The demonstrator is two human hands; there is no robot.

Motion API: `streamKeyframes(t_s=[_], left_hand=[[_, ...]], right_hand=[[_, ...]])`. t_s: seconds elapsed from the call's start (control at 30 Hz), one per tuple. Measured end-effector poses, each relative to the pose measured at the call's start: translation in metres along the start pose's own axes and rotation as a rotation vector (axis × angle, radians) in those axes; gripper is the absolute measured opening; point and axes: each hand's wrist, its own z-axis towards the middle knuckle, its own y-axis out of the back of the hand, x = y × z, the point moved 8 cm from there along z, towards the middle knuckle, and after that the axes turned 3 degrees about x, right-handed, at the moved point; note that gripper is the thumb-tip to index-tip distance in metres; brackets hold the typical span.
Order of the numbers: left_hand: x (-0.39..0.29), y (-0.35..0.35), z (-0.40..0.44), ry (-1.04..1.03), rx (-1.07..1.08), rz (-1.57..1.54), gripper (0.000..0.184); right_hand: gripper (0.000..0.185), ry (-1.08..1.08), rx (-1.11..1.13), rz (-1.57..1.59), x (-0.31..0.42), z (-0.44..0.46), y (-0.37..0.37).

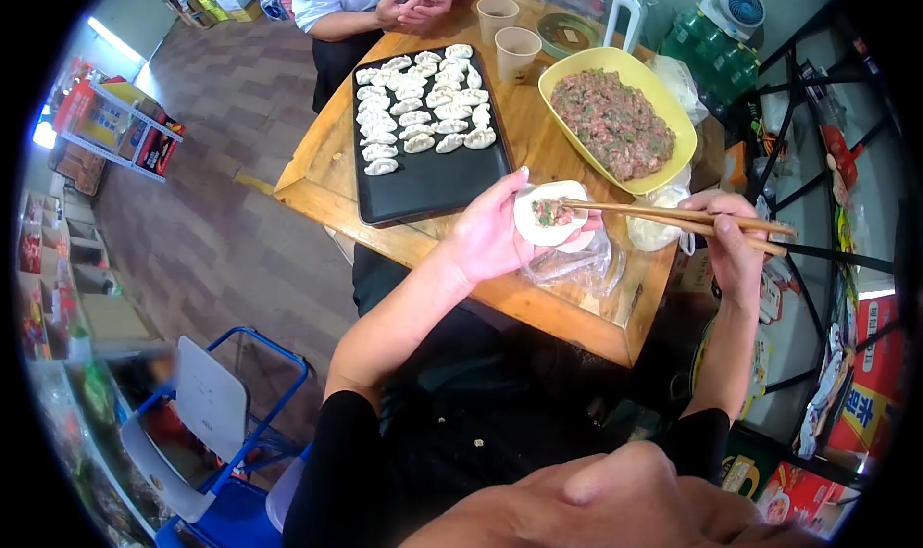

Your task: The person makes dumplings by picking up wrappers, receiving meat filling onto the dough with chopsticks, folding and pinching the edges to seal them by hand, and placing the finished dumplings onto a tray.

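Note:
On the open palm and fingers of my left hand (pixel 481 233) rests a round dumpling wrapper (pixel 525 223). A small lump of meat filling (pixel 553 212) sits in its middle. My right hand (pixel 735 240) is closed around a pair of wooden chopsticks (pixel 673 218), whose tips touch the filling. Beyond them stands a yellow bowl (pixel 685 115) of minced meat with green bits (pixel 615 120). A black tray (pixel 423 190) to the left carries rows of folded dumplings (pixel 415 117), with its near part bare.
Clear plastic wrap (pixel 577 269) lies under my left hand on the wooden table (pixel 538 303). Two paper cups (pixel 517 56) stand behind the tray. Another person's hands (pixel 418 8) are at the far edge. Shelving (pixel 817 250) is close on the right, a blue folding chair (pixel 231 490) at lower left.

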Motion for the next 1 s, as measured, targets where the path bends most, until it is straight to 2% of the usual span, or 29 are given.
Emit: streamKeyframes(t_s=[0.07,0.1,0.27,0.33,0.47,0.57,0.67,0.73,0.77,0.9,0.97,1.0], left_hand=[[0.000,-0.002,-0.003,0.009,0.018,-0.107,0.059],[-0.001,0.001,-0.004,-0.008,-0.042,-0.083,0.058],[0.000,-0.001,-0.007,0.026,-0.060,-0.029,0.056],[-0.001,-0.002,-0.007,0.041,-0.059,0.005,0.055],[-0.002,0.002,-0.012,0.072,-0.052,0.052,0.055],[-0.014,0.014,-0.016,0.002,-0.129,0.188,0.057],[-0.015,0.009,-0.019,0.024,-0.112,0.131,0.059],[-0.014,0.003,-0.021,0.046,-0.094,0.142,0.057],[-0.014,-0.001,-0.021,0.054,-0.082,0.151,0.056],[-0.010,0.001,-0.019,0.062,-0.116,0.124,0.056],[-0.012,0.006,-0.019,0.015,-0.162,0.190,0.063],[-0.012,0.006,-0.019,0.009,-0.167,0.190,0.063]], right_hand=[[0.020,-0.023,-0.023,0.033,0.001,-0.002,0.006],[0.021,-0.056,-0.003,0.042,-0.001,-0.003,0.006],[0.021,-0.150,0.054,0.017,-0.013,0.004,-0.007],[0.022,-0.119,0.049,0.038,-0.016,0.006,-0.001],[0.031,-0.036,-0.103,0.184,-0.010,0.025,0.017],[0.031,0.008,-0.095,0.321,-0.006,0.046,0.018],[0.030,0.069,-0.126,0.423,-0.004,0.055,0.029],[0.029,0.039,-0.348,0.271,-0.007,0.055,0.053],[0.029,0.043,-0.391,0.146,-0.003,0.056,0.059],[0.027,0.071,-0.472,-0.045,0.004,0.059,0.071],[0.028,-0.004,-0.472,-0.231,0.000,0.058,0.079],[0.028,-0.006,-0.467,-0.225,-0.002,0.057,0.082]])
